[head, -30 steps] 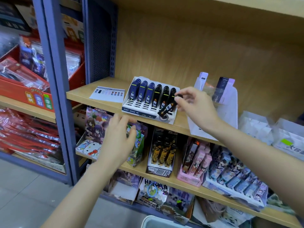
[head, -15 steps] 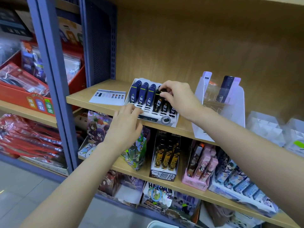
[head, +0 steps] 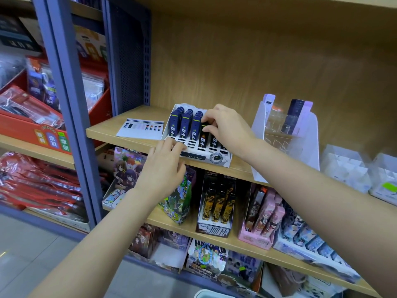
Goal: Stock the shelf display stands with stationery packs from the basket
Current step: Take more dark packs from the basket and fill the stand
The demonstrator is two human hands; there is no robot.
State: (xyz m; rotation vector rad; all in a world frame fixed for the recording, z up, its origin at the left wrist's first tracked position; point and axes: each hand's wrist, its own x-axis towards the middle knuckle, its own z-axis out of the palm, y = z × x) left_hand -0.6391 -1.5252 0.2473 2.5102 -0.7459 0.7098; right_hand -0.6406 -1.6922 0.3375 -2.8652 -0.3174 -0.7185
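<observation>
The right hand point(head: 227, 130) reaches over the display stand point(head: 206, 158), which sits on the upper shelf point(head: 129, 139), close to its front edge and towards its left end. Its fingers point(head: 211, 123) are curled narrow over the top end of a black pack point(head: 203, 139) standing in the 4th slot from the left. The thumb is hidden, so I judge this a grip, not a plain push. The left hand point(head: 163, 168) has its fingers point(head: 175, 145) held straight, pressing on the stand's front left corner.

The stand looks like light folded card, and it sits near the shelf's front edge. If the left hand eased off while the right hand pressed forward, the stand could slide or tip over that edge. The packs lean in tight rows, so a skewed push might jam the black pack against its neighbour or topple the 3 rows of blue packs point(head: 185, 125). Their glossy sleeves could also slip from a shallow hold.

The stand is white, stepped and slotted. The packs are slim, flat and round-topped. The shelf is matte wood-grain board. A flat printed card point(head: 139, 131) lies just beside the stand's left side, and a clear plastic holder point(head: 285, 134) stands to its right.
</observation>
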